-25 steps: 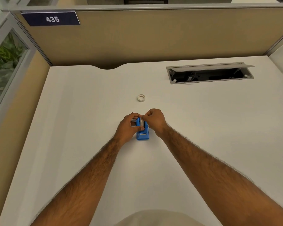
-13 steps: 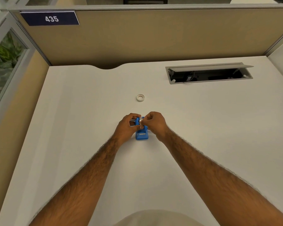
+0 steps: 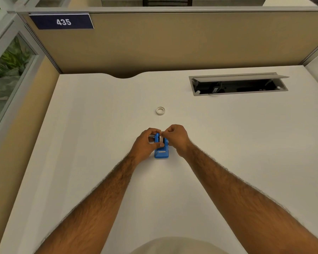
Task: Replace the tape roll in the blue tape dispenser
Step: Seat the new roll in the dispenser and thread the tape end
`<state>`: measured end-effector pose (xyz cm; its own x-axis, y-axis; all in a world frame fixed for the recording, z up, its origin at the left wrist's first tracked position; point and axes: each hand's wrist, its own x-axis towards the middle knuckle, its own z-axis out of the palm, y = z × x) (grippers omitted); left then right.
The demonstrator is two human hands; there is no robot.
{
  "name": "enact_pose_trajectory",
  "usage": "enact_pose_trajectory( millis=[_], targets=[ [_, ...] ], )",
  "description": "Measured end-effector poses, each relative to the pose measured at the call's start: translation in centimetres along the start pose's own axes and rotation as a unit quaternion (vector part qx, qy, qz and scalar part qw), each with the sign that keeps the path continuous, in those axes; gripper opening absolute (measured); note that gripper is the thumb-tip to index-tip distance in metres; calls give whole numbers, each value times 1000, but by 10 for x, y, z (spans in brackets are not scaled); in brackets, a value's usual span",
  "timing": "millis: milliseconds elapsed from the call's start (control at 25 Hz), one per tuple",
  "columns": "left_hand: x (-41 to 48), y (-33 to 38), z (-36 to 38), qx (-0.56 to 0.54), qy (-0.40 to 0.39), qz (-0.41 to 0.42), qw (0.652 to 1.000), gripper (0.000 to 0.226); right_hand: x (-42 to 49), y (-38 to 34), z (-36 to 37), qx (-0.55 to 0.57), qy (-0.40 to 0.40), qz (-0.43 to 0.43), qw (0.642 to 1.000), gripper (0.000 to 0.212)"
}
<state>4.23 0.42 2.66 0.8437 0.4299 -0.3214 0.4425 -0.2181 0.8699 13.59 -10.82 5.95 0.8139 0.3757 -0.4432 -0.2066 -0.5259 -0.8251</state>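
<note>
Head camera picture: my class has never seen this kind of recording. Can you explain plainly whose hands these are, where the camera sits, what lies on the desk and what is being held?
There is no machine here. A person wears a camera on the head, looking down at their own bare arms over a white desk in an office cubicle. The left hand grips the side of a small blue tape dispenser standing on the desk. The right hand pinches something small at its top; what exactly is too small to tell. Beyond the hands, a small white tape roll lies flat by itself. Far right, an open cable hatch is set into the desk.
</note>
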Motion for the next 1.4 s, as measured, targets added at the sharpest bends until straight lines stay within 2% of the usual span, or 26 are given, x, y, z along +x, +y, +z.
enact_pose_trajectory(
  millis=[800, 1080, 1400],
  targets=[
    [4, -1, 0, 10, -2, 13, 1000, 50, -7, 2, 1, 13, 9, 16, 1000, 25],
    [4, -1, -2, 26, -8, 18, 999, 53, -11, 8, 2, 0, 13, 22, 1000, 18],
    [4, 1, -2, 41, -7, 25, 999, 53, -5, -3, 10, -7, 40, 30, 999, 33]
  ],
)
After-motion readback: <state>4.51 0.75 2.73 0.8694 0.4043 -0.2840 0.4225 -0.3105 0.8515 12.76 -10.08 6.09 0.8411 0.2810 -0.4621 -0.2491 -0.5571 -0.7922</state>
